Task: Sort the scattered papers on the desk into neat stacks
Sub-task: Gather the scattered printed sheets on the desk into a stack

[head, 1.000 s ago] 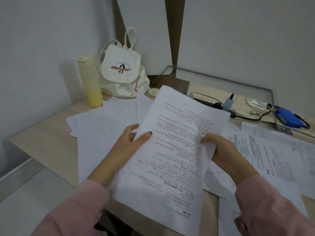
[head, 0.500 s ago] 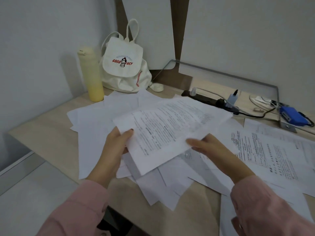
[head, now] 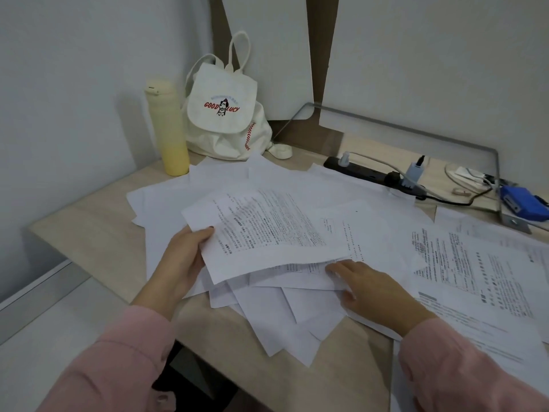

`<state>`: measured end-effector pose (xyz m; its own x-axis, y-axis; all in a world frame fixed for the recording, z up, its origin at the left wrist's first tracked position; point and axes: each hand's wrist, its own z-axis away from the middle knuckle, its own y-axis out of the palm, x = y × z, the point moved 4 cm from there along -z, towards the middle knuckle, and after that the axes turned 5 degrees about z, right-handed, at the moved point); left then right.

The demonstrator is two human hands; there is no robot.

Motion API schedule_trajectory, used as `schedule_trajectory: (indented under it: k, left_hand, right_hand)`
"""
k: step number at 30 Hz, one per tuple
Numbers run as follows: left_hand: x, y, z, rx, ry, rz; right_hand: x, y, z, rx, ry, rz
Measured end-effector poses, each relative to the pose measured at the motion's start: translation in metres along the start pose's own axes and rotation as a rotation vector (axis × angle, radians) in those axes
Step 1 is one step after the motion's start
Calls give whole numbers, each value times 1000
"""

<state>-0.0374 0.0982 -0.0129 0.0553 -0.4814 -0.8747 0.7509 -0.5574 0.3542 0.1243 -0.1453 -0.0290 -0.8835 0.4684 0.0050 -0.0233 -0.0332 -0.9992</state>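
A printed sheet (head: 267, 230) lies almost flat over the messy pile of white papers (head: 282, 316) in the middle of the wooden desk (head: 89, 239). My left hand (head: 181, 260) pinches that sheet's left edge, thumb on top. My right hand (head: 371, 289) rests palm down on the papers just below the sheet's right corner, fingers spread and flat, gripping nothing that I can see. More printed pages (head: 475, 272) spread out on the right side of the desk, overlapping each other.
A yellow bottle (head: 167, 129) and a cream backpack (head: 225, 114) stand at the back left corner. A black power strip (head: 362, 173) with cables, a metal rail (head: 416, 129) and a blue device (head: 523, 203) sit at the back right. The desk's front edge is near my sleeves.
The printed sheet, held upright in both hands a second ago, has come down flat onto the pile. My right hand let go of it and now lies on the papers.
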Motion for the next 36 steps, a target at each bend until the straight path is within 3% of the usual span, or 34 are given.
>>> schedule_trajectory:
  k: [3, 5, 8, 13, 15, 20, 23, 26, 28, 30, 33, 36]
  left_hand:
    - [4, 9, 1, 76, -86, 76]
    - [5, 17, 1, 96, -118, 74]
    - [7, 25, -9, 95, -118, -78]
    - [7, 38, -17, 164, -101, -430]
    - [7, 44, -18, 202, -102, -477]
    - [2, 50, -14, 98, 27, -208]
    - [4, 47, 5, 10, 140, -130]
    - [18, 59, 25, 201, 132, -90]
    - [30, 70, 29, 294, 59, -84]
    - [37, 79, 30, 321, 12, -102]
    - [43, 74, 26, 213, 22, -122]
    - [48, 57, 18, 120, 40, -113]
  right_hand:
    - [0, 3, 4, -166, 4, -54]
    - [-3, 1, 6, -279, 107, -146]
    - [-4, -11, 12, -417, 177, -237]
    - [-5, -14, 8, -497, 160, 248]
    - [-2, -13, 3, -504, 110, 284]
    - [2, -26, -10, -424, 174, 149]
    - [5, -48, -14, -565, 254, 107]
    - [28, -61, -22, -604, 232, 35]
    - [51, -63, -27, -576, 169, -14]
    - [73, -57, -33, -438, 44, -97]
    - [92, -38, -36, -128, -105, -347]
    - [86, -30, -30, 36, -47, -534]
